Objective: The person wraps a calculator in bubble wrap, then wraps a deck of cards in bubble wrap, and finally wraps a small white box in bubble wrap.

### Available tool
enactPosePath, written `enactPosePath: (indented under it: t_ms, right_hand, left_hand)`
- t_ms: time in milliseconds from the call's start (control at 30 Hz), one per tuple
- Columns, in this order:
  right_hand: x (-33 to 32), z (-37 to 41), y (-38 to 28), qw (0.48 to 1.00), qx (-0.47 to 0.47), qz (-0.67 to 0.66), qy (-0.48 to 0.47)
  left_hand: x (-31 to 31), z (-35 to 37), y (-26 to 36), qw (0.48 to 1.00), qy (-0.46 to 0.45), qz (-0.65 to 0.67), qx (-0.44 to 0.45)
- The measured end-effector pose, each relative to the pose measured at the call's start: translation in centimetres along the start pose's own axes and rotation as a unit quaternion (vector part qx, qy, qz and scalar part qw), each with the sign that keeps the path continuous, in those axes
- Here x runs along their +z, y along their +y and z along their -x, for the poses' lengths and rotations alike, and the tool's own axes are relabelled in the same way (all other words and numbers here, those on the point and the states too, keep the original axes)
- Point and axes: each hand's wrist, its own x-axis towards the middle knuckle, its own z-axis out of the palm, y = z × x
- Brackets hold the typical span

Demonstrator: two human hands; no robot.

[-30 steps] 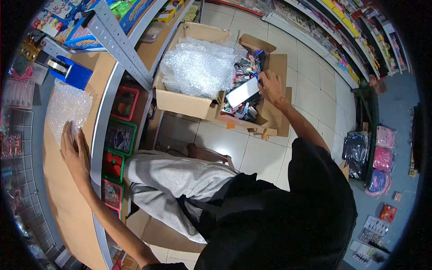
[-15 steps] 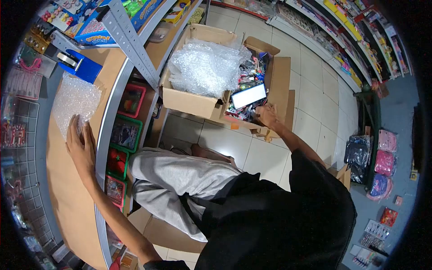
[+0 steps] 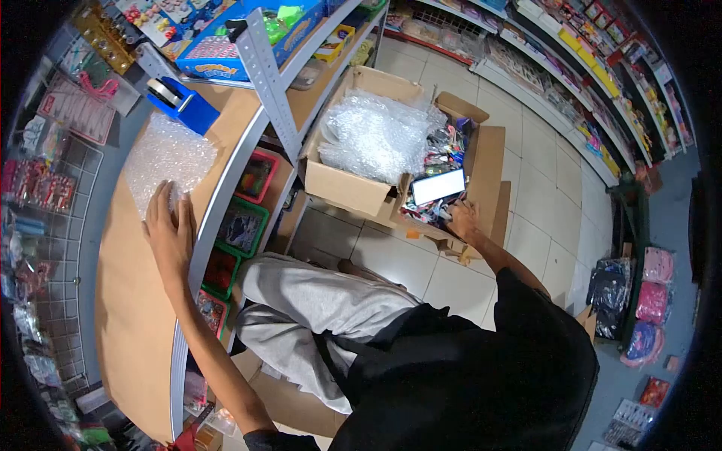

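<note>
My left hand (image 3: pixel 170 233) lies flat with its fingers stretched over the lower edge of a sheet of bubble wrap (image 3: pixel 171 154) on the wooden counter. My right hand (image 3: pixel 463 219) is at the near right corner of an open carton (image 3: pixel 492 169) full of small packed items (image 3: pixel 445 154). Its fingers are bent down among those items; what they pinch, if anything, is hidden. Just left of that hand, a phone (image 3: pixel 438 186) with a bright white screen rests on the items. Behind the bubble wrap stands a blue tape dispenser (image 3: pixel 188 105).
Left of the open carton, another cardboard box (image 3: pixel 346 188) holds a heap of bubble wrap (image 3: pixel 376 135). A metal shelf post (image 3: pixel 267 86) rises at the counter's far end. Under the counter sit coloured baskets (image 3: pixel 242 225). Stocked shelves (image 3: pixel 541 90) line the far side.
The whole view has shifted, so things appear farther right and lower. My right hand has dipped closer into the small items. My left hand still rests on the bubble wrap.
</note>
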Motion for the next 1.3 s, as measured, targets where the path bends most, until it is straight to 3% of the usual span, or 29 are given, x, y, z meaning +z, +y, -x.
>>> enactPosePath:
  t_ms: [233,300,400,467,600,700,733,867,967,1000,1033,1133,1233,1267,1300]
  right_hand:
    - [-3.0,-0.4,0.7,0.977,0.139,-0.162,0.004]
    - [-3.5,0.0,3.3,0.941,0.113,-0.317,0.019]
    - [-2.0,-0.7,6.5,0.798,0.125,-0.584,0.081]
    - [-4.5,-0.6,6.6,0.702,0.182,-0.683,0.087]
    - [-8.6,0.0,4.1,0.440,0.113,-0.889,0.057]
    - [-9.2,-1.7,3.2,0.343,0.132,-0.929,0.047]
    - [-9.4,-2.0,2.5,0.336,0.110,-0.935,0.034]
    - [-11.2,-3.3,-0.4,0.391,0.088,-0.916,-0.026]
    - [-9.1,-4.3,-0.1,0.484,0.036,-0.871,-0.082]
    - [-10.2,-2.8,-2.2,0.632,-0.052,-0.773,-0.017]
    - [-13.1,-3.7,-5.0,0.487,0.068,-0.856,-0.158]
    - [-16.2,-2.7,-11.9,0.571,0.007,-0.809,-0.139]
    - [-18.2,-3.7,-18.0,0.574,-0.008,-0.792,-0.208]
    - [-18.3,-4.4,-20.1,0.545,-0.071,-0.799,-0.244]
    - [-18.9,-4.8,-22.6,0.550,-0.100,-0.787,-0.260]
  left_hand:
    - [0.8,0.0,-0.7,0.999,0.013,-0.001,-0.032]
    - [0.8,0.0,-0.8,0.998,0.014,-0.022,-0.054]
    - [0.1,0.1,-0.2,0.995,0.041,-0.027,-0.086]
    - [0.3,0.2,-0.2,0.993,0.069,-0.021,-0.089]
    - [0.3,0.2,-0.2,0.993,0.078,-0.026,-0.088]
    - [0.3,0.2,-0.2,0.993,0.070,-0.018,-0.092]
    - [0.2,0.3,-0.2,0.993,0.067,-0.023,-0.091]
    - [-0.2,0.4,-1.3,0.996,0.058,-0.034,-0.056]
    - [-2.9,1.1,-2.3,0.999,0.001,0.010,-0.033]
    - [-3.4,1.6,-3.2,0.999,-0.001,0.029,-0.024]
    - [-4.5,2.7,-5.2,0.999,0.002,0.038,-0.025]
    - [-5.8,5.0,-8.3,0.999,0.017,0.027,-0.009]
    - [-7.4,7.2,-10.5,0.999,0.046,0.017,-0.019]
    - [-8.0,7.8,-11.2,0.997,0.045,0.046,-0.033]
    - [-8.2,8.3,-12.3,0.995,0.045,0.077,-0.046]
